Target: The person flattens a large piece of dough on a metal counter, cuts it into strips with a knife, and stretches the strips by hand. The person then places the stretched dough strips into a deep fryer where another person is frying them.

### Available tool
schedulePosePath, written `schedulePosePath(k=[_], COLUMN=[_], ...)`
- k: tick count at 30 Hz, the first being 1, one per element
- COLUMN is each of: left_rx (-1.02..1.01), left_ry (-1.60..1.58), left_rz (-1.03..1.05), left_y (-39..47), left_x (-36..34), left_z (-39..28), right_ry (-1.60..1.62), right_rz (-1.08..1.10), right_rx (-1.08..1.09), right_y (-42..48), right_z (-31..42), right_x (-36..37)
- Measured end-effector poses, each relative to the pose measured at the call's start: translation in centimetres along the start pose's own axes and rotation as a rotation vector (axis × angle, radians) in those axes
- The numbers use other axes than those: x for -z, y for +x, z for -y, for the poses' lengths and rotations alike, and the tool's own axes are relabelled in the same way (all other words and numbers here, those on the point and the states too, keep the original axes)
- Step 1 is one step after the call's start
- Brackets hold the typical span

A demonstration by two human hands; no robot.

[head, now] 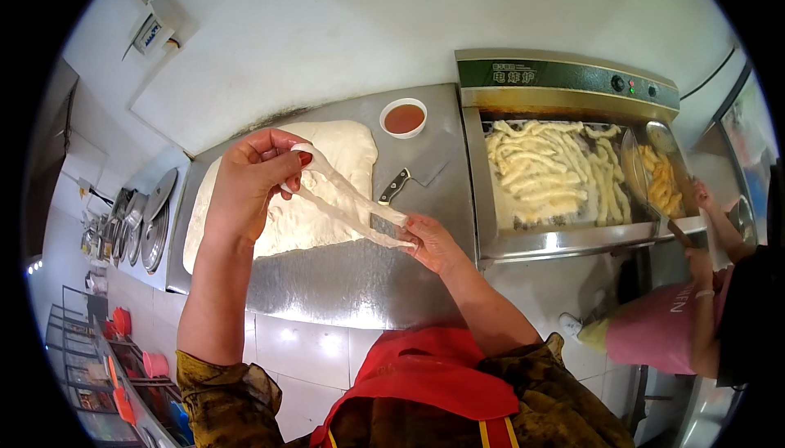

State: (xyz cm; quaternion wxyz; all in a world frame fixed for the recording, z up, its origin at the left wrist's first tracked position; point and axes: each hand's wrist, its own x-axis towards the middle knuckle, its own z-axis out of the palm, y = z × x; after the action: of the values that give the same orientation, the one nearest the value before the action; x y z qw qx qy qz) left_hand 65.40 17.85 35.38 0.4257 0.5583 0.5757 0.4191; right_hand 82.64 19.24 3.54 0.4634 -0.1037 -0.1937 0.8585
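A stretched loop of pale dough (pixel 349 193) hangs between my two hands above the steel worktop (pixel 319 288). My left hand (pixel 264 163) pinches its upper left end, and my right hand (pixel 429 241) holds the lower right end. Beneath and behind my left hand lies a large flat slab of dough (pixel 343 141). To the right of the slab rests a cleaver (pixel 394 187) with a dark riveted handle, its blade flat on the steel. A white bowl of reddish-brown liquid (pixel 403 118) stands near the back of the worktop.
At the right, an electric fryer (pixel 552 245) holds many pale dough strips (pixel 539 172); browner pieces (pixel 659 178) lie at its far side. A co-worker's hand (pixel 699 264) grips a strainer handle there. Metal lids (pixel 158 221) stand at the left. A wall rises behind.
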Motion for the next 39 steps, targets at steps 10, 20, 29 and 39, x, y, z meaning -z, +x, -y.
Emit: schedulePosePath(k=[10,20,29,39], left_rx=[-0.003,-0.014,0.156,0.454], left_ry=[0.04,0.107,-0.848,-1.669], left_rz=[0.094,0.085,0.021,0.206], left_y=[0.6,2.3,7.1,6.6], left_x=[-4.0,-5.1,-7.8,-29.6], left_z=[-2.5,-2.4,16.6,21.1], right_ry=[0.044,-0.008,-1.107,-1.934], right_rz=[-0.015,-0.207,-0.556,-0.691], right_rx=[-0.082,0.105,0.21,0.097], right_y=[-1.2,-2.3,-6.6,-6.8], right_z=[2.5,5.2,27.0,35.0], right_x=[-2.0,0.8,-9.6,-20.4])
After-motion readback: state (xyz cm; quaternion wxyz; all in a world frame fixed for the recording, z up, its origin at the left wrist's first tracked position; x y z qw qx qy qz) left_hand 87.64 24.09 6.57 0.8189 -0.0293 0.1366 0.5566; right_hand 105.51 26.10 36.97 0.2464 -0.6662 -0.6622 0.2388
